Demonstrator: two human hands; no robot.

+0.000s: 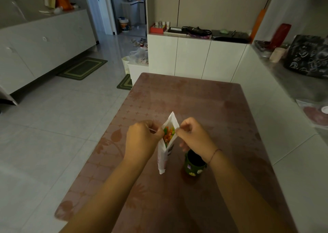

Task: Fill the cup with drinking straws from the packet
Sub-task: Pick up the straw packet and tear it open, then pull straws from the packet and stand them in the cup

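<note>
Head view. Both hands are raised above the table (204, 105), a brownish-pink surface with a leaf and star pattern, and hold the packet (164, 159) between them. The packet is white, held roughly upright and clear of the tabletop, with its mouth pulled open toward the camera.

The left hand (142, 140) grips the left edge of the packet mouth; its fingers are curled and pressed together on the film (the exact contact of each fingertip is hidden behind the hand). The right hand (192, 137) pinches the right edge of the mouth between thumb and forefinger, with the remaining fingers curled loosely below. A thin red cord circles the right wrist.

The straws (168, 135) are inside the open packet, visible end-on as a cluster of orange, green and yellow tips. None protrude past the mouth.

The cup (194, 165) stands upright on the table just beside the packet, on its right, directly below the right wrist, which covers part of the rim. It is dark green with small coloured decorations on its wall. Its interior appears dark; no straws are visible in it.

Beyond the table's far edge stand white cabinets (195, 59).
</note>
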